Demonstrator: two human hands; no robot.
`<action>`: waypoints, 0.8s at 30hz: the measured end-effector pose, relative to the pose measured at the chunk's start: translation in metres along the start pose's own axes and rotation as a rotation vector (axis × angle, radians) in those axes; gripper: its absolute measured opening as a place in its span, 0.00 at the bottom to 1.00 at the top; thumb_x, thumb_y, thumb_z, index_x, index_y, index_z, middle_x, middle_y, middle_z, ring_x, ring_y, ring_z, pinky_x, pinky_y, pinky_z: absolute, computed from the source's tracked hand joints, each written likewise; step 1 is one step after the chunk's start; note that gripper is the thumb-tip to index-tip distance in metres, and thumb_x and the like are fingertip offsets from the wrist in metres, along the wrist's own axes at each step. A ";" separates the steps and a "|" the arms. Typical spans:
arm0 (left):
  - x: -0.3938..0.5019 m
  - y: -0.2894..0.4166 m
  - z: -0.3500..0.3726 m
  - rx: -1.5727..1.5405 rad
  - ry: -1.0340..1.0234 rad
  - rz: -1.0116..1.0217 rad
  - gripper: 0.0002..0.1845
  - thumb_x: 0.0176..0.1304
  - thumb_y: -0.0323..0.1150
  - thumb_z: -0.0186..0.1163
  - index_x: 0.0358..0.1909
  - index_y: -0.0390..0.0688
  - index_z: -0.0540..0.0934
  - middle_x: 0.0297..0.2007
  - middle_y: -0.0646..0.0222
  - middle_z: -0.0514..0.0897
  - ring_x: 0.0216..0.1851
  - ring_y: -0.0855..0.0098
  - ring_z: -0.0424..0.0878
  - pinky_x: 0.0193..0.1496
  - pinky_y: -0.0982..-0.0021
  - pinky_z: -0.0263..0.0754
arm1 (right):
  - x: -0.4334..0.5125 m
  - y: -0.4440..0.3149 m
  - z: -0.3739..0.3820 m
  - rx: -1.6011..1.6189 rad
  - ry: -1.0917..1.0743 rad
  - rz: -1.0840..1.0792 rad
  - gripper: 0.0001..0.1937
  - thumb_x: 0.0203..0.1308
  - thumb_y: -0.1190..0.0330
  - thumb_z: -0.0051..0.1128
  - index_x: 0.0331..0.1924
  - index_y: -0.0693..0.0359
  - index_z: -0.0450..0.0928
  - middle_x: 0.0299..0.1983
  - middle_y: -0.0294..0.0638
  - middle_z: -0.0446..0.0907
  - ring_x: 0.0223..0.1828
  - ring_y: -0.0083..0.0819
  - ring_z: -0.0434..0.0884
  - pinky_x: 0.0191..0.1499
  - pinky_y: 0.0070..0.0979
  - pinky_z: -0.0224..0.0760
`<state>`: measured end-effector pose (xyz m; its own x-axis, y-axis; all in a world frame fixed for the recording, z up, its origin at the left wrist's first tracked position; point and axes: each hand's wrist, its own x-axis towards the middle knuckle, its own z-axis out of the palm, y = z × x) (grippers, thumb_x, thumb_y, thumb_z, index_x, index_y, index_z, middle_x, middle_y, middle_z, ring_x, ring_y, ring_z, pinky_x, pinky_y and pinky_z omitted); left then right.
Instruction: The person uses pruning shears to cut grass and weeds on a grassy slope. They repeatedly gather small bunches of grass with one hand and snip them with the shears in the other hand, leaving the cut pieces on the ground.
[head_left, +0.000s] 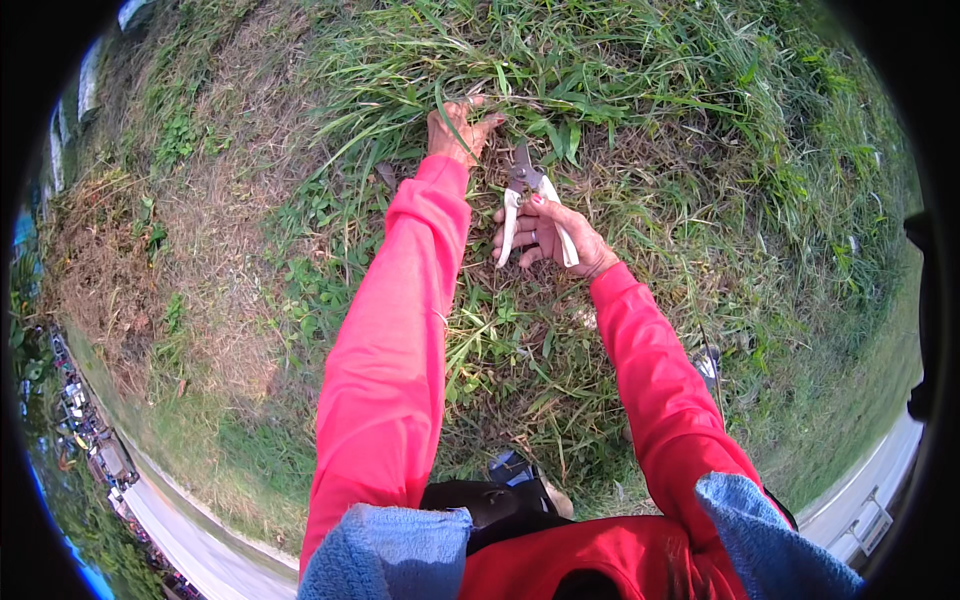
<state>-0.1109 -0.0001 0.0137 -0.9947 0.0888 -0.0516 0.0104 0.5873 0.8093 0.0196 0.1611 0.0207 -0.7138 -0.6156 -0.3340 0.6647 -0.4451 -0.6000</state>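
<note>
My right hand (553, 229) holds a pair of bypass pruning shears (523, 171) with white handles. Their handles are spread and the dark blades point away from me, just above the cut grass. Up ahead and a little to the left, my left hand (459, 133) is closed around a bunch of long green grass (405, 105) close to the ground. Its fingertips are partly hidden among the blades. The shears' tip lies a short way to the right of and nearer than my left hand, apart from it.
Tall grass (675, 67) grows ahead and to the right. Dry clippings (225, 225) cover the ground on the left, with a brown heap of dried plants (112, 262) beyond. A paved road (187, 540) curves behind. Ends of a blue towel (412, 547) hang over my chest.
</note>
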 end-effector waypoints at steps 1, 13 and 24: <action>0.001 -0.001 -0.001 -0.059 0.038 0.051 0.20 0.44 0.40 0.70 0.36 0.39 0.79 0.24 0.66 0.80 0.26 0.69 0.77 0.27 0.71 0.72 | 0.008 -0.005 0.000 0.024 -0.038 -0.025 0.27 0.61 0.49 0.40 0.51 0.67 0.67 0.39 0.50 0.78 0.39 0.36 0.80 0.33 0.22 0.75; 0.007 -0.020 -0.002 -0.004 0.292 0.116 0.23 0.43 0.41 0.71 0.33 0.33 0.76 0.30 0.63 0.81 0.30 0.69 0.78 0.35 0.70 0.71 | 0.029 -0.002 0.007 -0.135 0.246 -0.065 0.17 0.60 0.54 0.47 0.29 0.62 0.71 0.16 0.35 0.71 0.16 0.22 0.72 0.18 0.18 0.67; -0.011 -0.028 -0.009 0.018 0.209 0.106 0.21 0.41 0.34 0.71 0.34 0.32 0.75 0.23 0.63 0.79 0.22 0.72 0.75 0.24 0.74 0.69 | 0.060 -0.022 0.004 -0.031 0.108 0.033 0.25 0.59 0.46 0.42 0.42 0.63 0.71 0.33 0.45 0.79 0.31 0.30 0.80 0.31 0.24 0.75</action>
<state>-0.1017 -0.0253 -0.0032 -0.9874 -0.0169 0.1575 0.1163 0.5977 0.7932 -0.0367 0.1312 0.0171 -0.7121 -0.5554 -0.4295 0.6825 -0.4040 -0.6091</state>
